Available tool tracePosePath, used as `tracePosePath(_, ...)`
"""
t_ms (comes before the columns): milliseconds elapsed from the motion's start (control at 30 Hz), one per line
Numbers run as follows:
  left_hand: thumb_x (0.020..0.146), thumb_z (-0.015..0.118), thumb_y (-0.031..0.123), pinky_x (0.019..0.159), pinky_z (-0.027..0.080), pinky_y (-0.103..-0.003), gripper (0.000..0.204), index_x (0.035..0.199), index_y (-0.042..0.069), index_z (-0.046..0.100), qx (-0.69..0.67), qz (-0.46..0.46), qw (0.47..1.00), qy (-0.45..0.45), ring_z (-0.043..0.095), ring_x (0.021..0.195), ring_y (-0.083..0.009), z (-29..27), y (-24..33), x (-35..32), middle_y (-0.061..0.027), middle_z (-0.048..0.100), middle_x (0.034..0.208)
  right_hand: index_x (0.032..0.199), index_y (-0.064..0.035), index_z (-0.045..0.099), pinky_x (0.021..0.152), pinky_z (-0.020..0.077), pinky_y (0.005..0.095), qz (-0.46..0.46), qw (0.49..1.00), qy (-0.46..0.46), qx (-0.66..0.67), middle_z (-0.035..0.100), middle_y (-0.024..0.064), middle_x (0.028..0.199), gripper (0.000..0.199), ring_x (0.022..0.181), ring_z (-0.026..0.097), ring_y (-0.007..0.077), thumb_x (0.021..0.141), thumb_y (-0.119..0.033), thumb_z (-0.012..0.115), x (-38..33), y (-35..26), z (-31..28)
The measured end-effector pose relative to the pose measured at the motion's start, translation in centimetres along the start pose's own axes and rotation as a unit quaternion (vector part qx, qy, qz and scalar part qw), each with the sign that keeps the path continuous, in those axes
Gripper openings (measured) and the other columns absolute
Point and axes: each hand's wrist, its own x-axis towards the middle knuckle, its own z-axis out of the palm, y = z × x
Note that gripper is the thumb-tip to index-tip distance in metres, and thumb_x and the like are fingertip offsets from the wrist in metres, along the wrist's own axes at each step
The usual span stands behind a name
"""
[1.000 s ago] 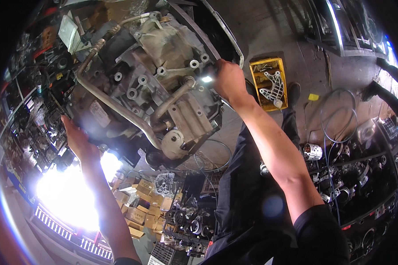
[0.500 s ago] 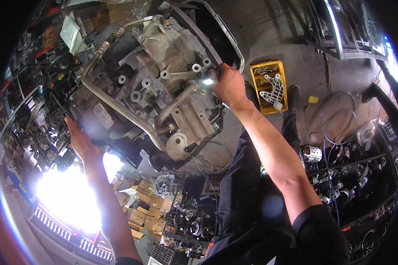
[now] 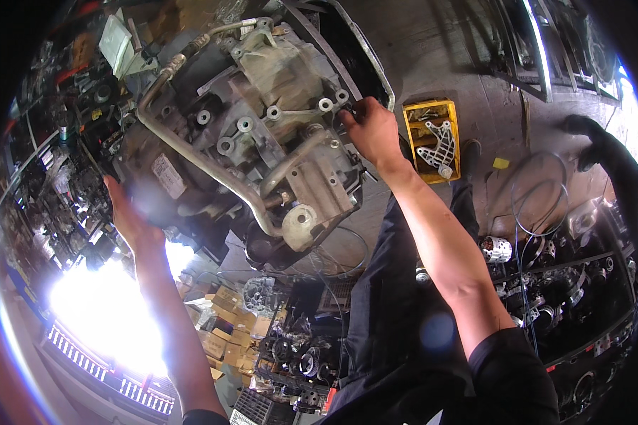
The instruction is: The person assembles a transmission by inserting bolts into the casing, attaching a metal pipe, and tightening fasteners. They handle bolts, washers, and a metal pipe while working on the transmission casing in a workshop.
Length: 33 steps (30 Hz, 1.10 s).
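a large, grimy metal housing [image 3: 276, 78] sits at the upper middle of the frame, tilted, between 2 bare hands. the right hand [image 3: 374, 131] is at its right edge, fingers curled in toward it beside a dark frame [image 3: 368, 49] with a pale rim; what they close on is hidden, so i cannot tell whether they grip anything. the left hand [image 3: 129, 223] is at the left of the frame, near the housing's lower left side, its fingers pointing up; glare and shadow there (a very bright patch lies just below) make it impossible to tell if they grasp or only touch. 1 long pipe [image 3: 205, 161] crosses the housing, and 1 shorter pipe [image 3: 290, 165] bends beside it; a pale label [image 3: 167, 176] is stuck on the lower left part. right of center, a yellow crate [image 3: 407, 131] holds a lattice-like metal bracket [image 3: 437, 150]. cardboard boxes [image 3: 223, 333] lie at lower middle-left.
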Motion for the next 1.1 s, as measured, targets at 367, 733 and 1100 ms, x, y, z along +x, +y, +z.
tracePosePath(367,0.096,0.062,0.062,0.065,0.029,-0.024,0.076,0.144,0.004,0.055,-0.065,-0.007,0.997,-0.032,0.033,0.071,-0.0054,-0.2,-1.3,1.0,0.0038,0.061,0.116,0.098,-0.0003,0.066,0.077,0.0545,0.0454,-0.069,0.995,0.071,0.021,0.071,0.0215,0.094,0.020,0.087,0.069,0.0395,0.087,-0.015,0.072,-0.7,0.5,0.9)
tracePosePath(733,0.099,0.062,0.057,0.075,0.040,-0.024,0.068,0.147,0.009,0.056,-0.083,-0.030,0.996,-0.035,0.049,0.084,-0.0077,0.0,-1.1,0.3,0.0014,0.062,0.118,0.102,0.0005,0.071,0.067,0.0521,0.0294,0.001,0.991,0.063,0.115,0.074,0.0122,0.084,0.024,0.069,0.065,0.0153,0.091,-0.019,0.079,1.2,0.7,-3.3)
tracePosePath(1100,0.103,0.048,0.061,0.121,0.023,-0.047,0.078,0.159,0.007,0.036,0.025,-0.074,0.997,0.028,0.039,0.145,-0.0272,0.0,-0.6,-0.5,-0.0124,0.042,0.158,0.102,-0.0062,0.074,0.080,0.0575,0.0413,-0.248,0.964,-0.054,-0.076,0.074,0.0185,0.097,0.018,0.090,0.071,0.0376,0.088,-0.017,0.072,18.0,-8.6,-0.3)
